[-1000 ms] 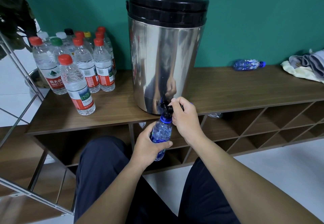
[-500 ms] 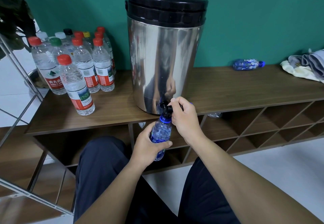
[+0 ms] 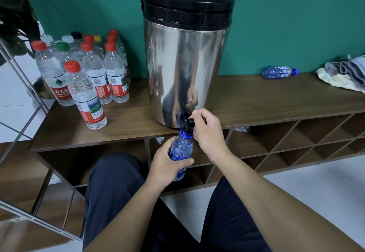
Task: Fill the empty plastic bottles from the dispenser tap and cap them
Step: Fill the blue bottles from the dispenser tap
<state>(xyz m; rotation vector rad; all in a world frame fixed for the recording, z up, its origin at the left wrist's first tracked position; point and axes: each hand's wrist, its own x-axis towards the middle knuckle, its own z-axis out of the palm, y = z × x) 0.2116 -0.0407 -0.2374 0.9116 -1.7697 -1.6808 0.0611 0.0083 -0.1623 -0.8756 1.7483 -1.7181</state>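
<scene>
We are holding a small bottle [image 3: 181, 151] under the tap [image 3: 186, 121] of the dispenser [image 3: 185, 58], just below and in front of the bench's [image 3: 276, 101] front edge. The bottle is clear plastic with a blue tint, a blue ring at its neck and a blue label band low on its body; it is standing nearly upright, its open mouth meeting the black spout. How full it is we cannot tell.

Our left hand [image 3: 166, 167] is wrapping the bottle's lower half, fingers [image 3: 186, 161] curled round the front and thumb along the side. Our right hand [image 3: 209, 133] is clenching round the black tap lever, fingertips pinching it just beside the spout.

The dispenser is a tall steel drum with a black lid, sitting near the bench's front edge around the middle, its polished wall mirroring our hands. Toward the left end, capped bottles [image 3: 88, 74] are standing in a cluster, mostly red caps with green, white, black and yellow ones among them. Another blue bottle [image 3: 279, 72] is lying on its side at the back edge toward the right. Folded cloths [image 3: 347, 74] are resting at the right end.
</scene>
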